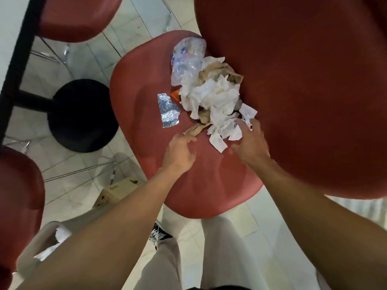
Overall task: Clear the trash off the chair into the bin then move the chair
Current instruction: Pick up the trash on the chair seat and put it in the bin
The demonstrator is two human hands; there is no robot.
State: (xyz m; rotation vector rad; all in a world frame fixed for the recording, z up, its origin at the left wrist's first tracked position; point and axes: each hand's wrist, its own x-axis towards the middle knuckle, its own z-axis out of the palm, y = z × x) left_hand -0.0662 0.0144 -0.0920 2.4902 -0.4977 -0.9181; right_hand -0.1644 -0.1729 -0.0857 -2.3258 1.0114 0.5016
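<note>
A red chair (150,147) stands in front of me, its seat strewn with trash. White crumpled tissues (213,97) lie heaped in the middle with brown paper (217,70) among them. A clear plastic bag (186,61) lies at the far side, and a piece of silver foil (167,110) sits apart to the left. My left hand (180,151) hovers open just in front of a brown paper scrap (193,130). My right hand (251,141) is open, fingers spread at the near edge of the torn white scraps (219,137). A grey bin (31,250) with white paper inside shows at the lower left.
The chair's red backrest (303,91) fills the right side. Other red chairs stand at the top left (77,17) and left edge (18,195). A black round table base (83,116) and a small cardboard box (117,191) are on the tiled floor to the left.
</note>
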